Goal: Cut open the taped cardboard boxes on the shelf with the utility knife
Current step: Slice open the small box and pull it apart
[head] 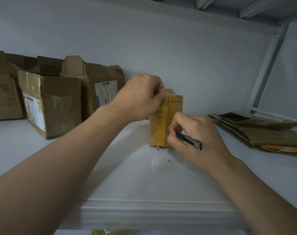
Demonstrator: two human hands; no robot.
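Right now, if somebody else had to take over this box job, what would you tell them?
Left hand grips the top of the small taped box, which stands upright on the shelf.
Right hand holds the utility knife, blade tip at the box's taped middle seam, partway down.
Done: open boxes stand at the left; flattened cardboard lies at the right.
Left: finish slitting this seam and open the box. How deep the cut goes cannot be told.

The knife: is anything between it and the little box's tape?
Nothing visible does. The right hand holds the utility knife with its tip at the seam of the small taped box; the left hand grips its top.
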